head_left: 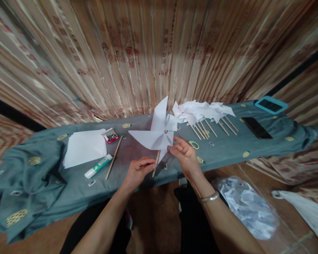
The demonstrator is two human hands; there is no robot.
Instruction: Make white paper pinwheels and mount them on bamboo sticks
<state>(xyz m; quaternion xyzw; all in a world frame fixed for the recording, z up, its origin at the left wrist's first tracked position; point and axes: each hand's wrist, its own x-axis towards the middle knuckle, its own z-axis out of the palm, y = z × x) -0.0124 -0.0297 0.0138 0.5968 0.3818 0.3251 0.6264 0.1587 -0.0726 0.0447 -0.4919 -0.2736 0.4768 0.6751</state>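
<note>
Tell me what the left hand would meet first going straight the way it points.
The wooden stick of the white paper pinwheel, which the left hand seems to pinch; depth beyond is unclear.

White pinwheel [160,137]; grey-green cloth [225,150], yellow pineapple prints [34,161]; green-white tube [98,166]; red box [112,140].

upper limbs: left hand [137,173] and right hand [185,155], both bare, as are the visible forearms [106,215]. right wrist: a bracelet [210,197], silver-coloured, narrow and shiny. legs: black trousers [194,222], plain where visible. feet: shoes [183,182], largely hidden, showing pale parts; the left bears a small pinkish-red patch.
</note>
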